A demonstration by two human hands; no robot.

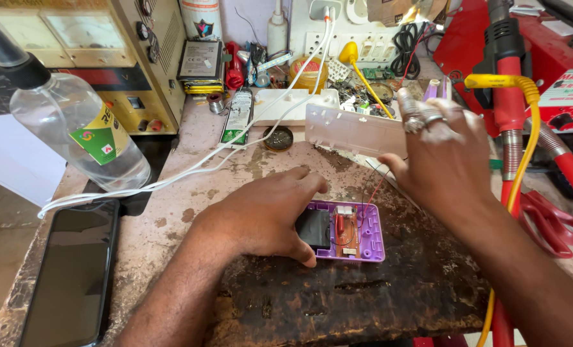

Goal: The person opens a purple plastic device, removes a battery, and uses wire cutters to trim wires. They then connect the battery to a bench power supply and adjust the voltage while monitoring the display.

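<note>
Open purple case [371,241] w/ battery & wiring inside on worktop [338,295], steadied by left hand [264,215]; right hand [444,157] grip holds translucent cover [354,132] above.

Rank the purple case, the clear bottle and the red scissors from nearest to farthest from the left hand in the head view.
1. Purple case: under the left hand, touching its fingers.
2. Clear bottle: back left on the bench.
3. Red scissors: far right, past the right forearm.
</note>
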